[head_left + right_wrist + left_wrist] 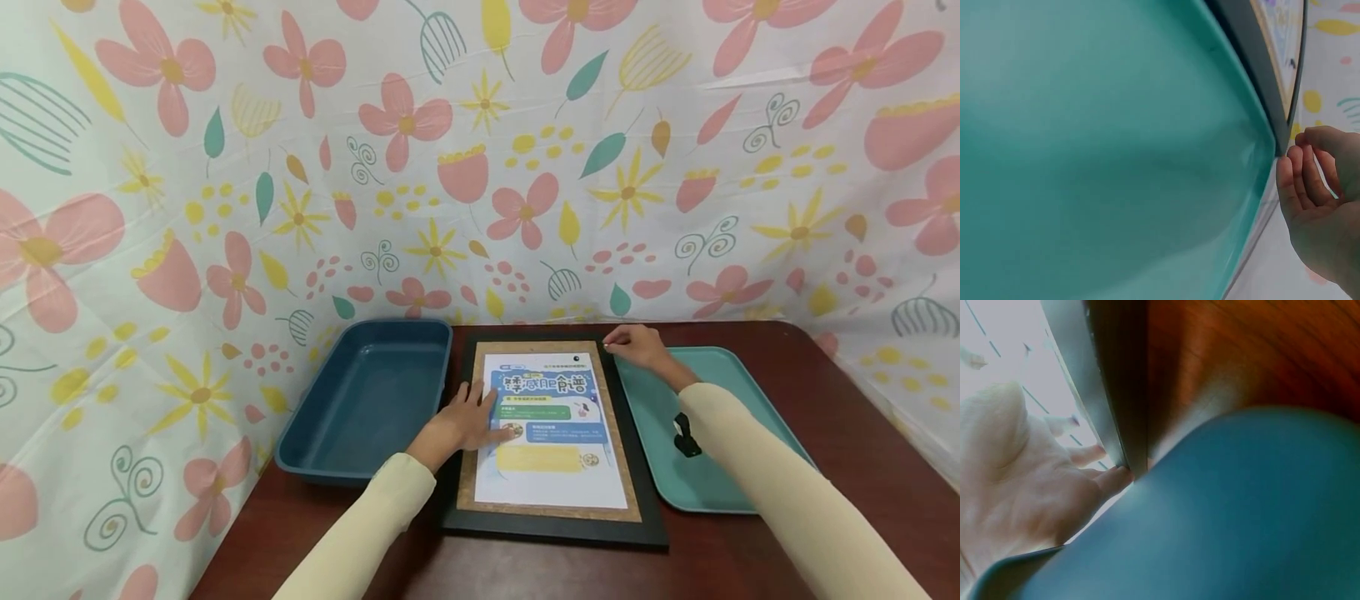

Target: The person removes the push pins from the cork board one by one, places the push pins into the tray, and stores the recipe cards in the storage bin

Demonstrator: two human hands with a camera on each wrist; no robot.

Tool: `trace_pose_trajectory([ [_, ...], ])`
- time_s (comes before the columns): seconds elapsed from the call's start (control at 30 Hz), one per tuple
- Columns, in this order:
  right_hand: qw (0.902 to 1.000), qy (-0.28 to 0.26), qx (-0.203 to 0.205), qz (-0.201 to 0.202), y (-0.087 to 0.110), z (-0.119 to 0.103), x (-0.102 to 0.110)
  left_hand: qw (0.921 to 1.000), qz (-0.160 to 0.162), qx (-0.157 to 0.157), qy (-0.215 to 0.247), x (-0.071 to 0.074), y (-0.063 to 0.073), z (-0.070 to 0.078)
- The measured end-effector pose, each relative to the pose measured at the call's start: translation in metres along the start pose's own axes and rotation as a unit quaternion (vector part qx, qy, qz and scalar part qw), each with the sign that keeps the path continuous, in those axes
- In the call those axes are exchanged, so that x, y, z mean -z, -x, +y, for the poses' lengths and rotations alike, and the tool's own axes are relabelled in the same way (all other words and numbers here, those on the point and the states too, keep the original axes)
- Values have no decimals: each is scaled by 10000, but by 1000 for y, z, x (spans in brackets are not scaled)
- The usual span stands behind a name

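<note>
A printed sheet (551, 492) with coloured blocks and large Chinese characters lies on a black-framed cork board (633, 500). One dark round pushpin (576, 358) sits at the sheet's top right corner. My left hand (467, 421) rests with spread fingers over the sheet's left edge and the frame; in the left wrist view the same hand (1029, 475) lies beside the frame's edge. At the board's top right corner, my right hand (637, 346) pinches a tiny pale thing between thumb and forefinger. In the right wrist view that hand (1325, 194) hides what its fingertips hold.
To the left of the board stands a deep blue bin (367, 400). A shallow teal tray (720, 367) lies to its right, under my right forearm, with a small black object (686, 437) by the sleeve. Behind the dark wooden table (840, 433) hangs a flowered curtain (480, 167).
</note>
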State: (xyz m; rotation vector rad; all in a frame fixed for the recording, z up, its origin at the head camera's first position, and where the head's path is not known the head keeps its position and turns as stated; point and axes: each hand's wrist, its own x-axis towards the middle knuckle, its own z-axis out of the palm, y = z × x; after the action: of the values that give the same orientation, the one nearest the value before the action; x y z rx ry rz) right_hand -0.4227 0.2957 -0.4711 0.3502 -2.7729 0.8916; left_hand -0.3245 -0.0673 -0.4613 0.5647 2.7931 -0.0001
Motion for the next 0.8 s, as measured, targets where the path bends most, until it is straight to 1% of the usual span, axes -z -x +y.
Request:
trace_pose_trajectory([
  [0.13, 9999, 111, -82, 36, 4, 8, 5, 10000, 11, -28, -44, 0, 1, 0],
  [0.27, 9999, 120, -63, 5, 9, 15, 7, 10000, 11, -19, -27, 0, 1, 0],
  [0.43, 9999, 138, 6, -66, 13, 22, 8, 10000, -1, -10, -32, 0, 3, 0],
  [0.53, 9998, 148, -41, -153, 14, 27, 7, 10000, 15, -4, -23, 1, 3, 1],
  [0.67, 9995, 125, -162, -237, 16, 29, 5, 10000, 28, 4, 14, 1, 2, 1],
  [0.8, 9994, 114, -189, -269, 17, 28, 4, 10000, 51, 1, 14, 1, 2, 1],
])
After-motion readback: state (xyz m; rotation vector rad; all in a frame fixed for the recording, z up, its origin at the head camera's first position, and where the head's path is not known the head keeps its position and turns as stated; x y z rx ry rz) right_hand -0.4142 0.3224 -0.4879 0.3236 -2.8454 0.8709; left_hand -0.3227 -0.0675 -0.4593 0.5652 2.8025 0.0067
